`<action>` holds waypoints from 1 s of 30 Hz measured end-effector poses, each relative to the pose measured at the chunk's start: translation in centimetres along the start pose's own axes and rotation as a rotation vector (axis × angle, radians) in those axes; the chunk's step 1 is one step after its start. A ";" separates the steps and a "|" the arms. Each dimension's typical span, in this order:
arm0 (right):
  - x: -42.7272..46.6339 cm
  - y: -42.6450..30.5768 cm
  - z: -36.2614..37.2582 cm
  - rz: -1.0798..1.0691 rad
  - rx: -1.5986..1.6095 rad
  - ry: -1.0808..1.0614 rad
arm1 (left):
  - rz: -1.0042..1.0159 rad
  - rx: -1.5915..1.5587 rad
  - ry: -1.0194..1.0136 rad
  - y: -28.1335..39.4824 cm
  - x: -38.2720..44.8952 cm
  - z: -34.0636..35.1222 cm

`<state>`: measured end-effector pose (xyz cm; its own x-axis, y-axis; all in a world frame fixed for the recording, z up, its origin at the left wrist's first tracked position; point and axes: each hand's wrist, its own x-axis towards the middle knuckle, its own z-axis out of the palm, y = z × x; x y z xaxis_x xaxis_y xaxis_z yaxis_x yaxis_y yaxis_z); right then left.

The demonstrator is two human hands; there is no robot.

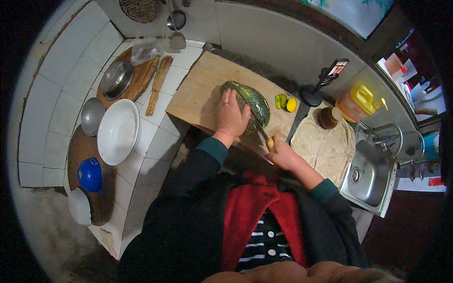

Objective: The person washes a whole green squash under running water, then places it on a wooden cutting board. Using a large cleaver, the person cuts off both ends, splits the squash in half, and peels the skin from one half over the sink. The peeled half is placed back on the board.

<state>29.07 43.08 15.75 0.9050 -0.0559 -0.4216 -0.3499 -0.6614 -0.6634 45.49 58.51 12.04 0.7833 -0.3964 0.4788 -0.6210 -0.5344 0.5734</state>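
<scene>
A large green mottled squash (260, 104) lies on a wooden cutting board (198, 85). My left hand (231, 115) rests flat on the squash's left side, fingers towards the wall. My right hand (281, 152) grips the wooden handle of a kitchen knife (262, 132), whose blade runs along the squash; how deep it sits in the flesh I cannot tell. Right of the squash lie cut end pieces, green rind (280, 101) and one with a yellow face (291, 105).
Left on the tiled counter are a white basin (118, 132), a blue bowl (90, 174) and a metal lid (116, 80). To the right are a phone on a stand (334, 70), a cloth (322, 141) with a brown jar (330, 117), a yellow jug (355, 102) and a steel sink (370, 169).
</scene>
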 end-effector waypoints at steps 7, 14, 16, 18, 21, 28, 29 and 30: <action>-8.5 0.6 -2.8 0.056 0.001 -0.056 | -0.046 0.005 -0.008 0.1 0.2 0.4; -13.0 -3.3 -6.6 0.034 0.141 0.038 | -0.073 -0.085 0.056 -0.3 -0.2 1.1; -11.3 -4.6 -6.9 0.080 0.246 0.059 | -0.114 -0.069 0.034 -0.4 -0.2 1.2; -8.9 -5.9 -7.1 -0.040 0.250 0.131 | -0.101 -0.086 0.038 -0.5 -0.3 1.2; -4.6 -7.9 -7.6 -0.027 0.298 0.155 | -0.104 -0.071 0.037 -0.6 -0.5 1.1; 3.6 -11.4 -8.1 -0.104 0.167 0.217 | -0.112 -0.039 0.075 -0.2 -0.6 1.2; 4.6 -11.5 -8.1 -0.125 0.147 0.231 | -0.101 -0.024 0.086 -0.2 -0.5 1.1; 5.6 -11.5 -8.0 -0.145 0.126 0.244 | -0.106 -0.011 0.072 -0.2 -0.5 1.0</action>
<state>40.09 44.40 26.01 0.9737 -0.1560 -0.1659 -0.2262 -0.5785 -0.7837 45.22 58.05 10.97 0.8405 -0.2834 0.4619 -0.5358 -0.5618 0.6303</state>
